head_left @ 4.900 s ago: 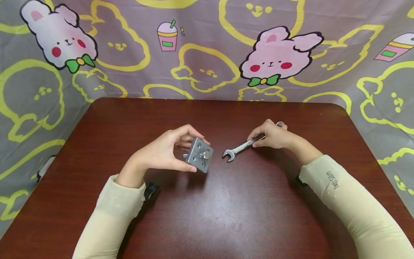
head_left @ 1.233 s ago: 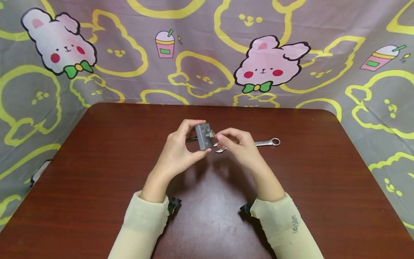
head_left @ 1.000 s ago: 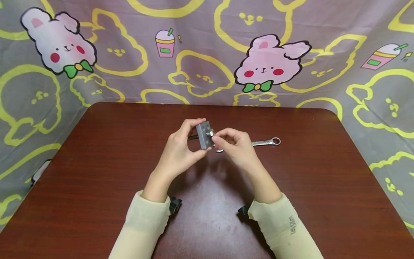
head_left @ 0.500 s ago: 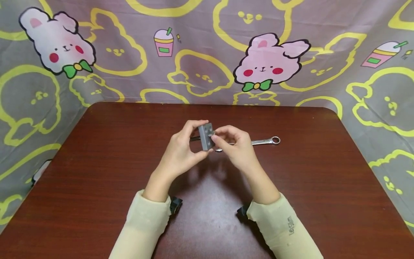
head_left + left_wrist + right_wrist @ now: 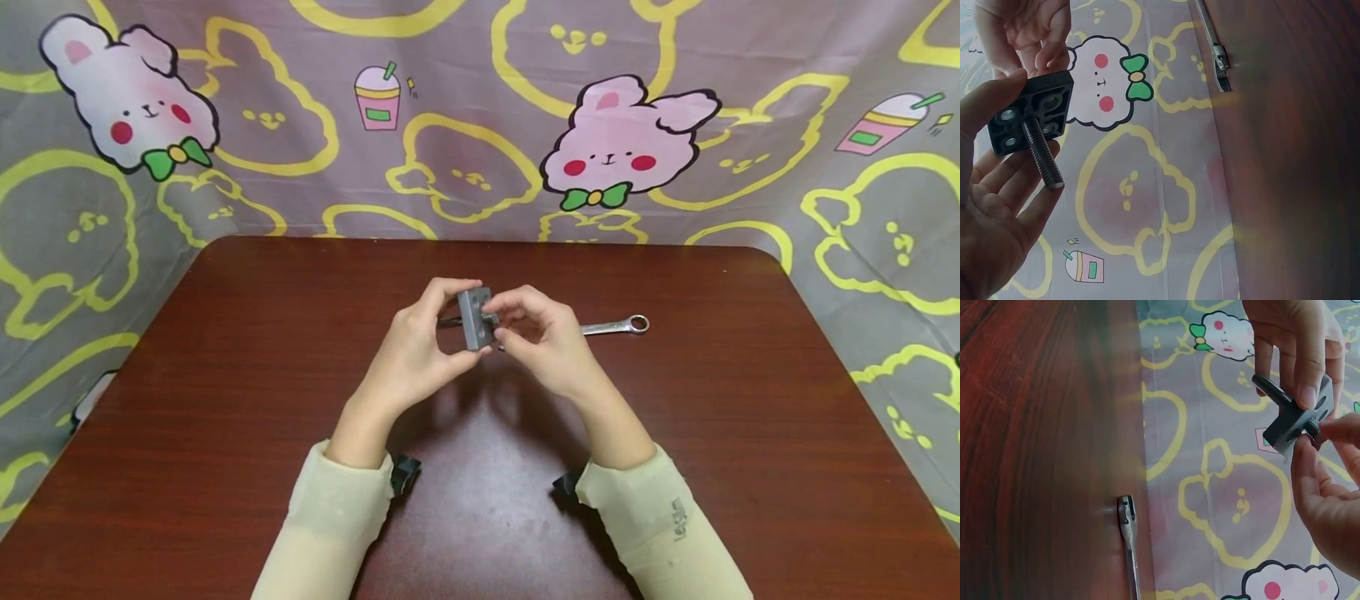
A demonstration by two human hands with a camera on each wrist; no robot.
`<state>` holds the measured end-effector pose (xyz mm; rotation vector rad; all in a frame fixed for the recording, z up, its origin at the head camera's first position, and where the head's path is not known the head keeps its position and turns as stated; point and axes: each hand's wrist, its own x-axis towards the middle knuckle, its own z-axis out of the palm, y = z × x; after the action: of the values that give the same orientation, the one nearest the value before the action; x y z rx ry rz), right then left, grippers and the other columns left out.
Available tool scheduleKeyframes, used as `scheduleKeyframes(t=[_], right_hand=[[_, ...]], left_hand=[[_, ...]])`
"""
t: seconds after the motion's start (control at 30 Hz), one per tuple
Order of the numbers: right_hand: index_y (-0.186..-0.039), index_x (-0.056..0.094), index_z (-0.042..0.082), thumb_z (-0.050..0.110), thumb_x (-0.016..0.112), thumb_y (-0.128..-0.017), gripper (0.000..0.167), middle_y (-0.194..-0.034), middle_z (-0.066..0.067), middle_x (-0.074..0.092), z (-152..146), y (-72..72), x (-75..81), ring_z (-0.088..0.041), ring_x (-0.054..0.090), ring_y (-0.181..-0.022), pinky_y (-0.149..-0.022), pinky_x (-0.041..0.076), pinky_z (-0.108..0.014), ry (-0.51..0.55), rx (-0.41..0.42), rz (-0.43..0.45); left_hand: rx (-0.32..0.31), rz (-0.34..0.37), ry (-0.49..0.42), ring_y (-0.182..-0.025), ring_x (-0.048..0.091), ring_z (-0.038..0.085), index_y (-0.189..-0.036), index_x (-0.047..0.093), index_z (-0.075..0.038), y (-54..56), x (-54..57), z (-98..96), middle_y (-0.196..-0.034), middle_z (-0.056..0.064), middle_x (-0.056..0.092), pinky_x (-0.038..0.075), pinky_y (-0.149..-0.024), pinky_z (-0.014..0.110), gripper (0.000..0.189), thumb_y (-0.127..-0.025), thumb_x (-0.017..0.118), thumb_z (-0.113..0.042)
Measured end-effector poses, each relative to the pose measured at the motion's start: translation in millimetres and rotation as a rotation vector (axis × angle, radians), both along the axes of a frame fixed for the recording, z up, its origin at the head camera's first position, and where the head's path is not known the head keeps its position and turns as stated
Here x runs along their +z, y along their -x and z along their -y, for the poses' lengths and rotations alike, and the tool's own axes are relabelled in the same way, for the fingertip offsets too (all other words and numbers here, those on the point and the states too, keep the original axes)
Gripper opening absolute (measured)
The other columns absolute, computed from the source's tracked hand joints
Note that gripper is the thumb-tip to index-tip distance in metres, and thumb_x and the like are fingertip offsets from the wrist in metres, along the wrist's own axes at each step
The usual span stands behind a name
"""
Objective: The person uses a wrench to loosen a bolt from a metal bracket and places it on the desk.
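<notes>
My left hand (image 5: 416,350) holds a small grey square plate (image 5: 470,321) by its edges, thumb below and fingers above, over the middle of the table. The plate has several holes, and a long threaded bolt (image 5: 1042,153) passes through it, its shank sticking out on the palm side. On the other side my right hand (image 5: 551,337) pinches the bolt's head end between thumb and forefinger, as the right wrist view shows. Behind the right hand a combination wrench (image 5: 613,327) lies on the table, ring end to the right; its open jaw is mostly hidden in the head view.
The dark red-brown wooden table (image 5: 225,400) has rounded far corners. A cartoon-printed cloth (image 5: 450,167) hangs behind it and along both sides. A black wrist camera (image 5: 406,475) sits under the left cuff, another (image 5: 567,485) under the right.
The right hand has let go of the wrench, now lying on the table, and moved left to the bolt. Both hands came together. Over the last second the right fingers shifted around the bolt head.
</notes>
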<state>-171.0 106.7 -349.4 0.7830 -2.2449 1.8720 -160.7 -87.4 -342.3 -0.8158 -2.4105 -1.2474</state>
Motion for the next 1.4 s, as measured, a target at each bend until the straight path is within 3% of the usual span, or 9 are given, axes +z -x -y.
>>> scheduleKeyframes(t=[0.27,0.4,0.53,0.7,0.87,0.93,1.1,1.27,1.4], right_hand=[[-0.095,0.069,-0.009,-0.015,0.066,-0.085,0.012,-0.106,-0.015,0.064,-2.2,-1.1,1.0,-0.023,0.062,-0.105,-0.087,0.057,-0.022,0.057,0.032,-0.052],[-0.093,0.068,-0.01,-0.016,0.065,-0.085,0.011,-0.106,-0.015,0.064,-3.2,-0.9,1.1,-0.025,0.063,-0.105,-0.087,0.057,-0.022,0.085,0.051,-0.038],[-0.093,0.067,-0.011,-0.018,0.064,-0.084,0.012,-0.105,-0.017,0.065,-4.1,-0.3,2.4,-0.017,0.064,-0.103,-0.086,0.057,-0.022,0.118,0.087,-0.03],[-0.095,0.066,-0.012,-0.018,0.063,-0.085,0.013,-0.101,-0.011,0.068,-6.1,0.3,4.2,-0.013,0.065,-0.101,-0.085,0.057,-0.023,0.131,0.121,-0.032],[-0.1,0.066,-0.013,-0.015,0.065,-0.085,0.016,-0.105,-0.003,0.066,-6.9,0.7,5.4,-0.013,0.064,-0.102,-0.089,0.057,-0.024,0.138,0.072,0.022],[-0.104,0.066,-0.013,-0.014,0.065,-0.085,0.019,-0.106,-0.007,0.066,-6.9,1.1,5.6,-0.01,0.065,-0.099,-0.09,0.057,-0.023,0.123,0.031,0.057],[-0.112,0.064,-0.009,-0.004,0.067,-0.089,0.024,-0.105,-0.023,0.067,-6.0,3.6,2.7,-0.007,0.067,-0.084,-0.077,0.056,-0.021,0.038,-0.036,0.161],[-0.109,0.066,-0.006,0.003,0.068,-0.091,0.02,-0.092,-0.021,0.07,-2.1,5.6,-1.4,-0.01,0.066,-0.072,-0.064,0.052,-0.023,-0.045,-0.06,0.204],[-0.102,0.067,-0.008,0.003,0.067,-0.091,0.016,-0.089,-0.02,0.072,2.1,5.7,-3.2,-0.012,0.066,-0.07,-0.063,0.052,-0.022,-0.038,-0.076,0.201]], left_hand=[[-0.021,0.026,0.003,-0.106,0.069,0.02,-0.134,0.048,-0.007,1.0,1.5,-0.7,-0.121,0.007,0.066,0.057,-0.093,0.03,0.072,-0.073,0.086,-0.006],[-0.03,0.055,-0.006,-0.106,0.07,0.022,-0.134,0.048,-0.007,1.0,0.7,-1.3,-0.121,0.007,0.065,0.057,-0.094,0.03,0.071,-0.074,0.086,-0.005],[-0.031,0.074,0.001,-0.11,0.069,0.022,-0.133,0.048,-0.007,1.1,0.4,-1.3,-0.126,0.007,0.064,0.057,-0.095,0.031,0.07,-0.073,0.086,-0.005],[-0.035,0.087,-0.006,-0.112,0.068,0.022,-0.132,0.048,-0.006,1.3,-0.5,-1.0,-0.13,0.007,0.063,0.056,-0.096,0.031,0.07,-0.073,0.086,-0.004],[-0.024,0.098,-0.014,-0.111,0.069,0.023,-0.133,0.048,-0.007,1.6,0.3,-0.1,-0.127,0.009,0.063,0.057,-0.094,0.031,0.072,-0.072,0.086,-0.002],[-0.019,0.099,-0.017,-0.111,0.069,0.024,-0.133,0.048,-0.007,1.5,0.1,0.0,-0.126,0.009,0.064,0.057,-0.094,0.031,0.073,-0.071,0.086,-0.002],[-0.015,0.076,-0.032,-0.11,0.069,0.024,-0.133,0.048,-0.005,2.3,0.1,0.5,-0.127,0.011,0.064,0.057,-0.093,0.03,0.072,-0.071,0.086,-0.001],[-0.008,0.058,-0.03,-0.111,0.068,0.022,-0.132,0.048,-0.005,2.7,0.7,1.4,-0.13,0.01,0.063,0.057,-0.093,0.03,0.072,-0.072,0.086,-0.001],[-0.01,0.051,-0.019,-0.112,0.068,0.023,-0.132,0.048,-0.005,2.3,1.3,1.6,-0.13,0.01,0.062,0.057,-0.094,0.031,0.07,-0.073,0.085,-0.002]])
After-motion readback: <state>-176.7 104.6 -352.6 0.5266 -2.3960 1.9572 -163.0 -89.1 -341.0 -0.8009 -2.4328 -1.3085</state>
